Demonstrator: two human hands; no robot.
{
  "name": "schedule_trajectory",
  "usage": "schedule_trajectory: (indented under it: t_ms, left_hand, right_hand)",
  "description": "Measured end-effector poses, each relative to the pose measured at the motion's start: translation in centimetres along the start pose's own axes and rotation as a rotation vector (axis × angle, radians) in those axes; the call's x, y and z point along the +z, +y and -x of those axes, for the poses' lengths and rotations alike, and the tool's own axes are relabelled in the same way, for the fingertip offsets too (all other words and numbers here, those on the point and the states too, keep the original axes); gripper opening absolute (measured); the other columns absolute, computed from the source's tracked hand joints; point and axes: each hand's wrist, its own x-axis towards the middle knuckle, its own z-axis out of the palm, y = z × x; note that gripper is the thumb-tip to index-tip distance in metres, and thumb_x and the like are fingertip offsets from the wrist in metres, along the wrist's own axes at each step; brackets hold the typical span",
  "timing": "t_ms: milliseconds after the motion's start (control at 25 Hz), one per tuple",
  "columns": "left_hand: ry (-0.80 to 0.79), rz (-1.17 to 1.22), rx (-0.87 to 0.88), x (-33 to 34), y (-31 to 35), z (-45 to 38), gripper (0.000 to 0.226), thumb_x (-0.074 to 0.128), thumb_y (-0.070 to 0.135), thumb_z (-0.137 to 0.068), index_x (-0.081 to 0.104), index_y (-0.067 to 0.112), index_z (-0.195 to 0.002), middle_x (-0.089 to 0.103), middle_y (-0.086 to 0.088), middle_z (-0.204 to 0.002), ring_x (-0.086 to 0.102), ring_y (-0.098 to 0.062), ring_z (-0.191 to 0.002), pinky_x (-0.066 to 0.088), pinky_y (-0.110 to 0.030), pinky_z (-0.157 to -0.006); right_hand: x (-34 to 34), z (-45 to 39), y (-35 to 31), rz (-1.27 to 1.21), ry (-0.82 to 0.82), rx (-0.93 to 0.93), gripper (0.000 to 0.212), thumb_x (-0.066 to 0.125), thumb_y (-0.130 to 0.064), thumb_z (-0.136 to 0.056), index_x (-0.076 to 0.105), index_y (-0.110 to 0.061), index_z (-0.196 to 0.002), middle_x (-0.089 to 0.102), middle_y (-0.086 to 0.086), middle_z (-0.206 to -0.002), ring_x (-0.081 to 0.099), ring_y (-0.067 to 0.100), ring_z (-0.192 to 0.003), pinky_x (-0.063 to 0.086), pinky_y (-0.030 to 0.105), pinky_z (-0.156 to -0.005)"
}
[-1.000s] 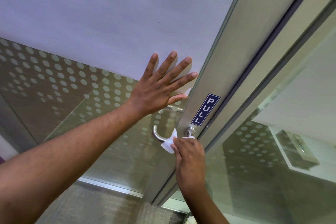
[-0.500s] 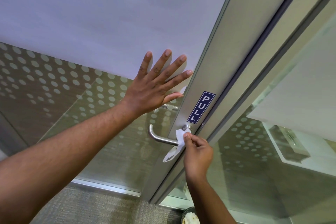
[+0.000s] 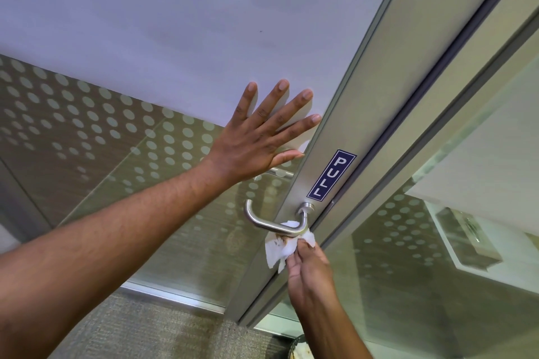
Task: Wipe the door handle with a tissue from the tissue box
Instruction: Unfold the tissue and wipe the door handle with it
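At the centre of the frame the left hand (image 3: pixel 256 143) lies flat on the glass door (image 3: pixel 175 38), fingers spread, holding nothing. Lower down, the right hand (image 3: pixel 309 268) pinches a crumpled white tissue (image 3: pixel 281 251) against the underside of the metal door handle (image 3: pixel 274 224), just below the blue PULL sign (image 3: pixel 331 175).

Brushed, satin metal on the door handle (image 3: pixel 264 223), crumpled soft white paper tissue (image 3: pixel 280 251), matt aluminium door frame (image 3: pixel 358 90), frosted dotted glass (image 3: pixel 116 131).
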Motion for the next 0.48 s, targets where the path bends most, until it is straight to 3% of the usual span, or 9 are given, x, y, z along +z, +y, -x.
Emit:
schedule_trajectory:
  t_ms: [120, 200, 280, 480]
  left_hand:
    - [-0.002, -0.001, 0.000, -0.1, -0.1, -0.2, 0.081, 0.033, 0.076, -0.109, 0.004, 0.035, -0.172, -0.005, -0.001, -0.182, -0.025, -0.032, -0.164, -0.017, -0.061, -0.130]
    - [0.002, 0.006, -0.002, 0.0, 0.0, -0.1, 0.081, 0.032, 0.076, -0.109, 0.004, 0.035, -0.172, -0.011, -0.002, -0.183, -0.025, -0.032, -0.164, -0.018, -0.061, -0.130]
    - [-0.002, 0.017, -0.005, 0.0, 0.0, 0.0, 0.081, 0.031, 0.076, -0.109, 0.003, 0.035, -0.172, -0.021, -0.003, -0.180, -0.025, -0.032, -0.164, -0.017, -0.061, -0.130]
    - [-0.018, 0.015, -0.006, -0.2, -0.1, -0.1, 0.082, 0.031, 0.076, -0.109, 0.002, 0.033, -0.172, -0.025, -0.003, -0.178, -0.026, -0.033, -0.164, -0.017, -0.062, -0.130]
  right_hand:
    - [0.3, 0.2, 1.7, -0.044, -0.149, 0.144, 0.029, 0.041, 0.008, -0.106, 0.063, 0.004, -0.125, 0.074, 0.028, -0.117, 0.081, 0.028, -0.087, 0.067, 0.034, -0.075]
    - [1.1, 0.1, 2.6, -0.048, -0.246, 0.213, 0.031, 0.043, 0.010, -0.104, 0.060, 0.008, -0.130, 0.075, 0.029, -0.117, 0.080, 0.030, -0.093, 0.066, 0.036, -0.080]
    - [2.5, -0.4, 3.5, -0.038, -0.322, 0.244, 0.038, 0.046, 0.016, -0.100, 0.056, 0.012, -0.136, 0.068, 0.032, -0.130, 0.075, 0.033, -0.106, 0.063, 0.039, -0.090]
    - [3.5, -1.7, 5.2, -0.062, -0.384, 0.257, 0.041, 0.059, 0.018, -0.084, 0.066, 0.010, -0.123, 0.076, 0.026, -0.118, 0.080, 0.027, -0.092, 0.064, 0.035, -0.087]
